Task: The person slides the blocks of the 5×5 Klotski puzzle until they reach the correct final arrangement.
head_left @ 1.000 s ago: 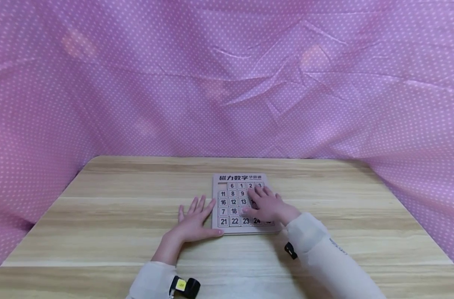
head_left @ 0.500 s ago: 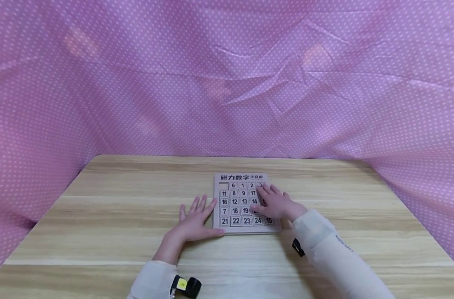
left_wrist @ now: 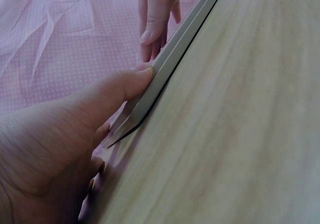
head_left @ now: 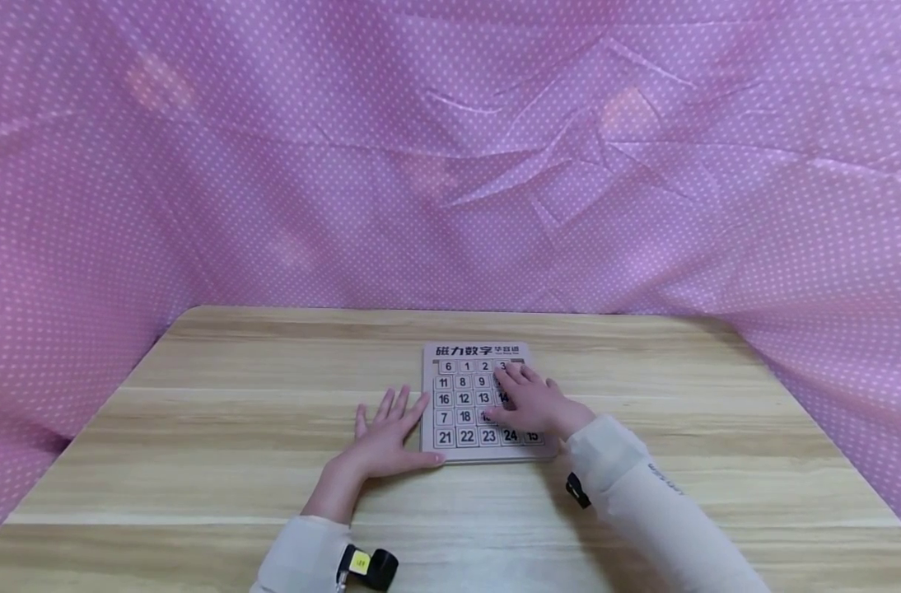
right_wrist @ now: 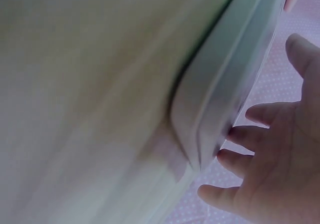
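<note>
A grey sliding number puzzle (head_left: 487,454) lies flat on the wooden table. Its top row shows 6, 1, 2 and 3, with a thin gap left of the 6. My left hand (head_left: 385,443) lies spread at the puzzle's lower left corner. In the left wrist view its thumb (left_wrist: 135,82) rests on the puzzle's edge. Over the right half of the board is my right hand (head_left: 537,405), fingers spread and fairly straight, with a fingertip at the 3 tile. It covers several tiles. From the right wrist view, the fingertips (right_wrist: 235,161) reach over the puzzle's face.
The table (head_left: 258,412) extends around the puzzle on all sides. A pink dotted cloth (head_left: 450,165) hangs behind it and at both sides. Each sleeve carries a black wrist camera, such as the left one (head_left: 380,570).
The top-row tiles 6, 1, 2 and 3 have slid left, nearly filling the former top-left gap. My right hand went right, then back left. My left hand stays put.
</note>
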`<state>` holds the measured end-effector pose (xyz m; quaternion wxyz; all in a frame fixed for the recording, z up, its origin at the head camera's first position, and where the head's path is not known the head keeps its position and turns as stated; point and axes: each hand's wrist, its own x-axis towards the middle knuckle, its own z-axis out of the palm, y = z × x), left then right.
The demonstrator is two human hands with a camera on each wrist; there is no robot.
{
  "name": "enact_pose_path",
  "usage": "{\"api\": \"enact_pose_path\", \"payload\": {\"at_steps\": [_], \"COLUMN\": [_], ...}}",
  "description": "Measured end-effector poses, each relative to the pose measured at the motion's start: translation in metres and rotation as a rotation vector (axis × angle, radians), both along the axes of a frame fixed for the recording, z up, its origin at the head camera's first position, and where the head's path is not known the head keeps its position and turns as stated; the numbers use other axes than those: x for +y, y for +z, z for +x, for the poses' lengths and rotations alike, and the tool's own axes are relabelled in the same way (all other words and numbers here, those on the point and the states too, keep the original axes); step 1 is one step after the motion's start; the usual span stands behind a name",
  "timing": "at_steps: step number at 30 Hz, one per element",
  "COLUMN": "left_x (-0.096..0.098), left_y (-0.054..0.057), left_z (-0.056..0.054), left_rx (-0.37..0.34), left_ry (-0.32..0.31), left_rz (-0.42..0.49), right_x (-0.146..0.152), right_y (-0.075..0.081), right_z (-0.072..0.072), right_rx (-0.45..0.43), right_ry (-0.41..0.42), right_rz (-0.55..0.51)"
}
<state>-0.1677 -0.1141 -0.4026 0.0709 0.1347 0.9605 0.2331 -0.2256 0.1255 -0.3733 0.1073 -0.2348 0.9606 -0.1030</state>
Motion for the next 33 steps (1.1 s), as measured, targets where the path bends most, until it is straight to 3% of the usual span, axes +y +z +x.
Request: {"api": "enact_pose_path", "payload": {"at_steps": [14, 22, 33], "left_x": [-0.003, -0.004, -0.005], "left_y": [0.0, -0.001, -0.002], "left_z": [-0.001, -0.002, -0.003], "left_rx": [0.004, 0.004, 0.005], "left_ry": [-0.014, -0.01, -0.014], "left_rz": [0.015, 0.009, 0.009], "right_x": [-0.003, 0.017, 0.037], "right_y": [0.006, 0.013, 0.009], "right_z": [0.009, 0.043, 0.091], "right_rx": [-0.018, 0.026, -0.01], "right_ry": [0.017, 0.088, 0.152], "right_rz": [-0.025, 0.0, 0.02]}}
